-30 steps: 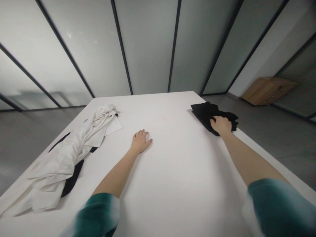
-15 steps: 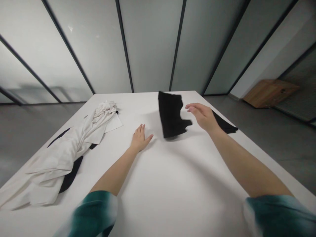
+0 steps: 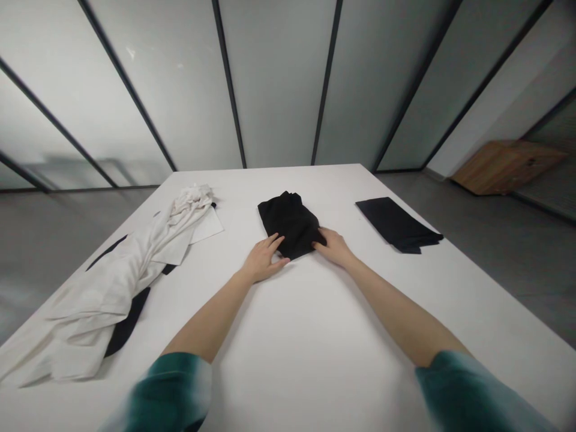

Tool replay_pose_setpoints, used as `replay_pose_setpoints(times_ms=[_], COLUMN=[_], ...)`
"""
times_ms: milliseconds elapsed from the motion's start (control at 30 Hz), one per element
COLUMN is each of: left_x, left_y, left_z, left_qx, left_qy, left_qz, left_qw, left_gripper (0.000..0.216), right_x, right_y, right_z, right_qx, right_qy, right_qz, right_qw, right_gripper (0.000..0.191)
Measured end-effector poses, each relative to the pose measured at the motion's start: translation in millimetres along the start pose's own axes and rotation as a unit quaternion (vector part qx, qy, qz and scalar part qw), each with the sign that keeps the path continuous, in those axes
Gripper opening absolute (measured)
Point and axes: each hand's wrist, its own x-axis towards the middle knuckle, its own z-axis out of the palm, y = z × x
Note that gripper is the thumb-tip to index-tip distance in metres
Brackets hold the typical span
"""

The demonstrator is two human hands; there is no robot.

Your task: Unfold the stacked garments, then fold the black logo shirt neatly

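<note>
A folded black cloth garment (image 3: pixel 290 222) lies flat on the white table (image 3: pixel 310 336) in front of me; its exact kind does not show. My left hand (image 3: pixel 264 260) is at its near left corner, thumb and fingers apart, the fingertips touching the fabric. With thumb and fingers, my right hand (image 3: pixel 335 247) grips the garment's near right edge. Another folded black garment (image 3: pixel 396 223) rests farther right, apart from both hands.
Along the table's left side lies a crumpled heap of white clothing (image 3: pixel 130 276), with black fabric (image 3: pixel 128 324) showing from under it. Frosted glass panels (image 3: pixel 279 84) stand behind the table. A wooden cabinet (image 3: pixel 504 168) is at the far right.
The black garment, earlier tilted up in the air, now lies down on the table. My right hand has moved left and taken hold of its edge. My left hand has come to its corner.
</note>
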Motion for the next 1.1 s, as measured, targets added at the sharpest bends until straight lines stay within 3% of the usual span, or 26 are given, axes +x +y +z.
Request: replay_pose_setpoints(times_ms=[67, 167, 267, 367, 500, 600, 667, 733, 800, 867, 933, 1033, 1100], left_x=[0.1, 0.8, 2.6, 5.3, 8.4, 9.2, 9.0, 8.3, 7.6, 7.4, 7.8, 10.1, 12.6], left_y=[0.0, -1.0, -5.4, -11.2, -14.6, -13.2, -11.7, -10.6, -10.6, -12.1, -15.9, -27.5, -40.4], left_z=[-0.3, -1.1, -2.2, -4.4, -6.9, -7.5, -8.7, -11.5, -15.4, -19.1, -21.3, -21.3, -19.8], left_qx=[-0.006, -0.008, -0.054, -0.171, -0.389, -0.528, -0.568, -0.594, -0.629, -0.660, -0.669, -0.660, -0.643], left_qy=[0.013, 0.065, 0.111, 0.134, 0.173, 0.150, 0.112, 0.086, 0.090, 0.117, 0.149, 0.189, 0.228], left_qz=[-0.015, -0.070, -0.119, -0.171, -0.243, -0.281, -0.305, -0.316, -0.311, -0.304, -0.315, -0.341, -0.329], left_qw=[1.000, 0.995, 0.985, 0.961, 0.872, 0.787, 0.756, 0.735, 0.706, 0.677, 0.657, 0.642, 0.653], left_gripper=[0.078, 0.091, 0.066, 0.038, 0.035, 0.039, 0.039, 0.038, 0.037, 0.036, 0.033, 0.026, 0.026], right_x=[-6.3, -16.9, -22.8, -22.3, -20.6, -21.0, -20.8, -20.0, -19.1, -18.5, -17.3, -10.5, -1.8], right_y=[-7.5, -20.7, -30.2, -32.4, -31.8, -35.7, -39.1, -41.1, -41.4, -40.8, -39.6, -33.0, -21.3], right_z=[-0.5, 1.0, 1.3, -3.1, -9.2, -7.0, -3.0, 0.6, 2.4, 2.2, 0.7, -3.6, -7.5], right_qx=[0.042, 0.131, 0.189, 0.164, 0.096, 0.046, 0.011, -0.014, -0.004, 0.055, 0.152, 0.307, 0.399], right_qy=[-0.029, -0.057, -0.054, 0.030, 0.115, 0.083, 0.033, -0.015, -0.041, -0.047, -0.039, 0.013, 0.104], right_qz=[-0.053, -0.077, -0.061, -0.068, -0.133, -0.184, -0.196, -0.188, -0.175, -0.158, -0.109, 0.005, 0.069], right_qw=[0.997, 0.987, 0.979, 0.984, 0.980, 0.978, 0.980, 0.982, 0.984, 0.985, 0.982, 0.952, 0.908], right_gripper=[0.045, 0.041, 0.032, 0.025, 0.028, 0.055, 0.068, 0.066, 0.050, 0.036, 0.034, 0.038, 0.037])
